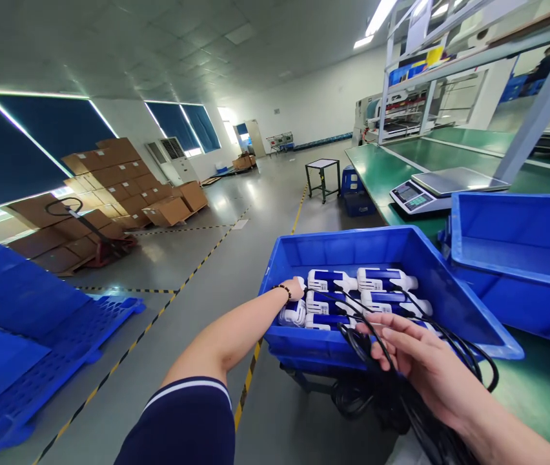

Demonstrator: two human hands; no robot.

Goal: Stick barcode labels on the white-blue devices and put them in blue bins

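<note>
1. So the left hand (295, 289) is down inside the blue bin (314, 345), at its left end, right by the white-and-blue device (293, 314) there; its fingertips are hidden, so I can't tell whether they're pinching anything or just resting.
2. Right hand (415, 355) is palm-inward over the front of the bin, fingers half curled around some black cables (413, 410); looks like a light hold, probably so the cords don't snag or bury the stuff underneath.
3. The other white-and-blue devices (318, 302) lie on their sides in columns, cord ends mostly pointing right; I'd guess that's to pack them snugly and let the cables spill over the front rim, since those look too long to fit neatly inside.
4. Bin's up on a dark stand beside the green workbench (391, 171), presumably for easy reach; a second blue bin (521, 248) sits to the right, near the scale (420, 197).
5. Writing: the devices carry little white labels with dark print, too small to read; scale's got a display and green keys, no brand I can make out.
</note>
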